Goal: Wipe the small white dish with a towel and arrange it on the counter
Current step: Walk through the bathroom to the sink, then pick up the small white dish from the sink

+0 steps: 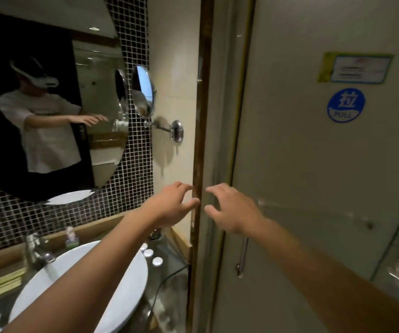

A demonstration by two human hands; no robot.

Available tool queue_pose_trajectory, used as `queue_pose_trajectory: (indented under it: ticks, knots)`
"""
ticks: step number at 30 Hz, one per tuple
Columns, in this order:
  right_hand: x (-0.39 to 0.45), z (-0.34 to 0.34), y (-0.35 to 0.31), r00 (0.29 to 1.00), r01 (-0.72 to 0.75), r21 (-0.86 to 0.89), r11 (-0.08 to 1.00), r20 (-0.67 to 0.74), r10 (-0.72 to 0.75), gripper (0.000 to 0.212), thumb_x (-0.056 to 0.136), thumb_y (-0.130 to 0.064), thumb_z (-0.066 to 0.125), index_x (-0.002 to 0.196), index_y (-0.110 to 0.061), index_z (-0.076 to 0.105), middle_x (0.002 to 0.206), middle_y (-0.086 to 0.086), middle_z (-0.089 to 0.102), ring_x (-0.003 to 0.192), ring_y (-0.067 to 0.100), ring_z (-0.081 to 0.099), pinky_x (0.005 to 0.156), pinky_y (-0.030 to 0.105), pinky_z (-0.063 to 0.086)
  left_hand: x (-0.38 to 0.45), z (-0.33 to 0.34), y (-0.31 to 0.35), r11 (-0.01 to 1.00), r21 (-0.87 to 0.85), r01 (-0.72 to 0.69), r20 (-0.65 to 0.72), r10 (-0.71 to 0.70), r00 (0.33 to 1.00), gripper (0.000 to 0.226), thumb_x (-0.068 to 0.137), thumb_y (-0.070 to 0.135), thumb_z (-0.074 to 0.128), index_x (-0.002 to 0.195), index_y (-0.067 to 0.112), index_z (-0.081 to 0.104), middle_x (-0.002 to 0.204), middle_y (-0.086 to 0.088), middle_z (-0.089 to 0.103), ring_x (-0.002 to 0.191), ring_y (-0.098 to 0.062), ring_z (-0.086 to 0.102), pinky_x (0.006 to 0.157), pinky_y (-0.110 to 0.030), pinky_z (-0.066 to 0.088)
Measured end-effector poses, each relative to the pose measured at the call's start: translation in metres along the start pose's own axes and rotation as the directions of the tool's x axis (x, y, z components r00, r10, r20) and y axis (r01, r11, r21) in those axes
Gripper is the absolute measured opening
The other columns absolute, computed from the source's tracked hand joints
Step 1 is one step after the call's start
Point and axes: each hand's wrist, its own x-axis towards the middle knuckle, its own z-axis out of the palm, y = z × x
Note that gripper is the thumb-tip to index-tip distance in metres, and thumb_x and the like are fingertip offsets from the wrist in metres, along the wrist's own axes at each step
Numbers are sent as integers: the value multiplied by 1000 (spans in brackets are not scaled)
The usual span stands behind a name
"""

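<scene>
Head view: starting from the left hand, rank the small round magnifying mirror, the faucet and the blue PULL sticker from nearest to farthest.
From the left hand:
1. Small round magnifying mirror, on its wall arm above the hand.
2. Faucet, down to the left, behind the basin.
3. Blue PULL sticker, up to the right on the door, beyond the right hand.

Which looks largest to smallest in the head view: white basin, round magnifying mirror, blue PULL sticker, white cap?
1. White basin
2. Round magnifying mirror, seen at an angle
3. Blue PULL sticker, close to the mirror, so this order is unsure
4. White cap
</scene>
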Motion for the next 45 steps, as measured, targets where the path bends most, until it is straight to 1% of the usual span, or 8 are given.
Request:
queue_pose_trajectory:
  ticks: [6,11,16,26,29,39,42,45]
  knots:
    - [74,47,-60,993,119,22,993,26,-119,55,97,-49,49,148,-31,38,152,-5,43,135,17,45,108,42,43,5,-20,-84,991,75,108,-12,-107,994,61,97,48,46,148,15,38,150,-9,41,134,-23,42,110,-41,36]
    - [130,83,-94,985,161,62,985,54,-165,57,96,-49,50,148,-29,39,152,-4,44,135,18,46,107,41,44,13,-34,-145,976,88,197,-40,-194,980,61,98,50,44,148,17,38,150,-8,42,135,-23,42,111,-41,35]
    - [171,109,-115,967,231,61,971,98,-236,58,95,-48,49,148,-28,38,150,-1,46,134,20,47,105,45,45,20,-42,-181,962,105,252,-45,-249,967,61,98,47,44,149,14,37,152,-9,39,138,-22,38,111,-37,30]
    - [242,158,-140,917,362,126,924,131,-377,59,95,-49,49,149,-29,36,151,-2,46,133,19,48,103,46,47,24,-49,-255,907,57,417,-92,-411,907,56,98,46,41,146,16,42,149,-7,46,134,-21,44,110,-40,36]
    - [256,184,-151,884,407,123,905,198,-425,59,96,-48,48,149,-28,36,150,-2,45,132,20,49,101,45,48,26,-43,-280,884,68,463,-71,-459,886,58,99,47,42,148,17,37,152,-7,42,137,-21,40,112,-39,33]
    - [302,294,-187,838,404,132,905,344,-424,54,97,-43,46,148,-28,39,144,-1,50,128,21,52,98,45,48,36,-3,-392,851,44,524,36,-525,850,57,100,45,41,148,15,39,152,-9,41,139,-24,38,114,-41,31]
    - [306,327,-192,817,398,157,904,387,-427,50,95,-41,46,143,-28,43,139,0,54,123,24,56,93,45,51,39,14,-416,843,35,536,88,-537,839,58,99,47,42,147,15,40,147,-9,45,133,-26,44,110,-44,36]
    - [309,357,-196,795,382,171,908,441,-417,52,94,-41,46,145,-28,43,145,-1,52,127,22,53,98,45,50,42,29,-435,827,7,562,127,-558,820,54,97,43,46,142,15,45,139,-10,50,124,-27,49,105,-45,40]
